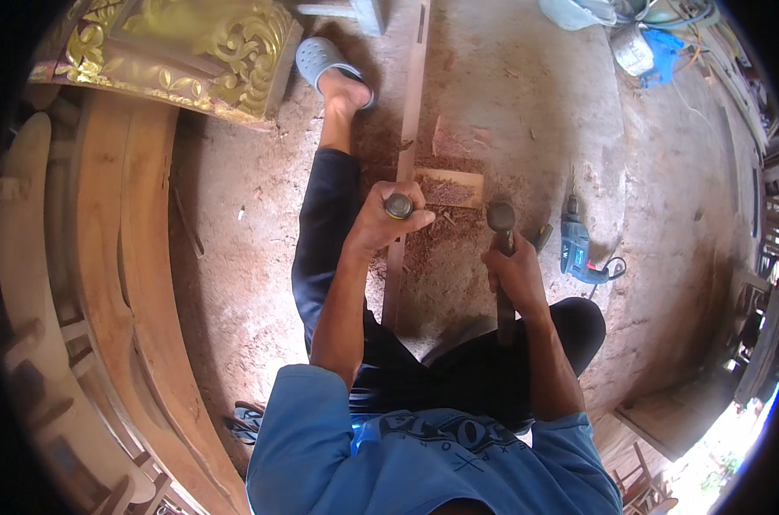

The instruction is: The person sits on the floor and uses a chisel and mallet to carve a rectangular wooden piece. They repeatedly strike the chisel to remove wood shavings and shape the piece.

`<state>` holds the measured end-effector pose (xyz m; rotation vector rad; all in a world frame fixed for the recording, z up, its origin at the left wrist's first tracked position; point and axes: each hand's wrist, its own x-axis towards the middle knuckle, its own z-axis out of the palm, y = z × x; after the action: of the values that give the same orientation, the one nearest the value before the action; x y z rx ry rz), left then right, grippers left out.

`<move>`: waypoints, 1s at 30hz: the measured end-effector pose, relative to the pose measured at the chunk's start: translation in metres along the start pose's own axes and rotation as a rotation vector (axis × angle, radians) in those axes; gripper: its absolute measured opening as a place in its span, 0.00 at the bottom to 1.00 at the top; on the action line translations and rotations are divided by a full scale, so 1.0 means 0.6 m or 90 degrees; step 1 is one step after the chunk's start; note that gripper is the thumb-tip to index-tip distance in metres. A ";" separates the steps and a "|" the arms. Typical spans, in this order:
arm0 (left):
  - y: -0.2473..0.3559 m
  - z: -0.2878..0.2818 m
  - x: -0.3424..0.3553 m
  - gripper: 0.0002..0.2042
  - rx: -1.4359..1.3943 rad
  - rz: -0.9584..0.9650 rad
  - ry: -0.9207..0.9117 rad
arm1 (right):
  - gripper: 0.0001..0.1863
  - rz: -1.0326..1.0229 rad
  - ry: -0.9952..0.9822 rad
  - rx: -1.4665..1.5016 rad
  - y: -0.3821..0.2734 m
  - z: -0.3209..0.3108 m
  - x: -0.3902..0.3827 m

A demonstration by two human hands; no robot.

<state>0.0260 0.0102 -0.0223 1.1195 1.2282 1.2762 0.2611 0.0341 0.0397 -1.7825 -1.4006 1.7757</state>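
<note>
Wooden beam (412,112) below left hand (372,227) (tight around a tool handle (398,206)), right hand (520,268) around hammer (500,218).

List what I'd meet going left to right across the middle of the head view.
Long brown wooden planks → left hand holding a round-ended handle → right hand gripping a hammer → blue corded power drill.

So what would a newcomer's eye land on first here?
Probably the shiny gold carving at upper left, the brightest-coloured thing around. Then, near the centre, the left hand gripping a round-ended tool over a long wooden strip, and the right hand holding a hammer. Further right, a blue drill lies on the floor.
</note>
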 end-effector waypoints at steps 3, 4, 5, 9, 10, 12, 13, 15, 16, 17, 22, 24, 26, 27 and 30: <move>0.001 0.012 -0.004 0.12 -0.005 0.002 0.162 | 0.06 -0.004 0.022 -0.042 0.003 -0.001 0.000; 0.003 0.020 -0.005 0.12 0.006 -0.024 0.213 | 0.06 0.002 0.021 -0.049 0.005 -0.003 0.001; 0.007 0.027 -0.003 0.12 -0.011 0.001 0.295 | 0.06 0.014 0.012 -0.049 0.005 -0.005 0.002; 0.028 0.019 0.001 0.13 0.006 0.012 0.108 | 0.06 0.010 0.018 -0.024 0.009 -0.012 0.007; 0.031 0.011 0.000 0.13 -0.023 0.029 -0.003 | 0.06 0.012 0.012 -0.027 0.009 -0.013 0.009; 0.027 0.007 0.002 0.13 -0.056 0.046 -0.068 | 0.07 0.008 0.007 -0.022 0.010 -0.012 0.010; 0.021 0.007 0.003 0.13 -0.033 0.009 0.073 | 0.07 0.009 0.008 -0.016 0.010 -0.012 0.011; 0.012 0.020 0.002 0.14 -0.027 -0.067 0.314 | 0.07 0.024 0.012 -0.012 0.009 -0.011 0.010; 0.011 0.030 0.000 0.13 -0.026 -0.038 0.327 | 0.07 0.033 0.013 -0.015 0.009 -0.010 0.008; 0.017 0.034 -0.004 0.13 -0.009 0.014 0.242 | 0.07 0.028 0.017 -0.020 0.008 -0.011 0.008; 0.130 0.004 -0.026 0.09 -0.364 0.102 0.131 | 0.07 0.020 0.055 -0.048 0.004 -0.015 0.011; 0.188 -0.034 -0.026 0.07 -0.443 0.221 0.221 | 0.06 0.024 0.047 -0.067 -0.001 -0.013 0.009; 0.206 -0.059 -0.007 0.09 -0.273 0.229 0.270 | 0.08 0.036 0.010 -0.004 -0.008 -0.006 0.001; 0.199 -0.068 0.007 0.10 -0.152 0.165 0.354 | 0.07 0.009 -0.007 0.012 -0.010 -0.001 -0.004; 0.112 -0.064 0.030 0.12 -0.251 0.056 0.375 | 0.07 -0.041 0.012 0.061 -0.016 0.016 -0.021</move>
<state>-0.0176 0.0262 0.0424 0.5268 1.2660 1.9014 0.2513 0.0256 0.0527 -1.6830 -1.3276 1.7582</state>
